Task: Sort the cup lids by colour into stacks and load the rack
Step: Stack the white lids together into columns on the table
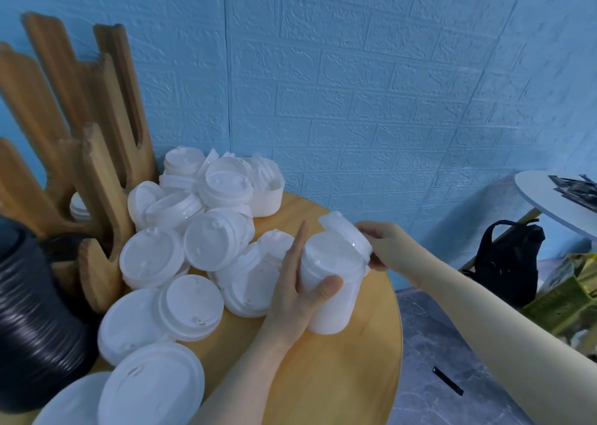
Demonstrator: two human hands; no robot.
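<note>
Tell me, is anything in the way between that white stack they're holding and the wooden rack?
Yes. The heap of loose white lids lies on the table between the held stack and the wooden rack; the black lid stack stands before the rack's near end.

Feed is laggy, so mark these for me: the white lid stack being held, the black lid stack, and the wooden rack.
white lid stack (pixel 328 290), head view, on its side wall below the thumb.
black lid stack (pixel 29 321), head view, on its ribbed side.
wooden rack (pixel 103 205), head view, on a front upright.
</note>
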